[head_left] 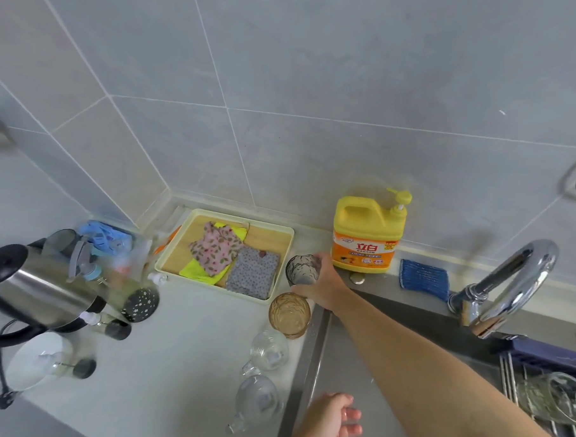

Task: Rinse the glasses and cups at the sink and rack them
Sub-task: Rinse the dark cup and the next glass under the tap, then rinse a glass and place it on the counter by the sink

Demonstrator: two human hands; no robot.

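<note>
Right hand [319, 284] grip on grey glass [302, 270], upright, mouth up

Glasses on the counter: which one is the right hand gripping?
The grey smoky glass, farthest back beside the yellow detergent bottle. The right hand wraps it; the amber glass and two clear cups nearer the camera stand untouched.

The yellow dish-soap jug [368, 229] by the wall is showing an orange label carrying the large red characters "立白". Smaller print around and under that name is sitting too blurred to read. Nothing else in view is bearing legible writing.
</note>
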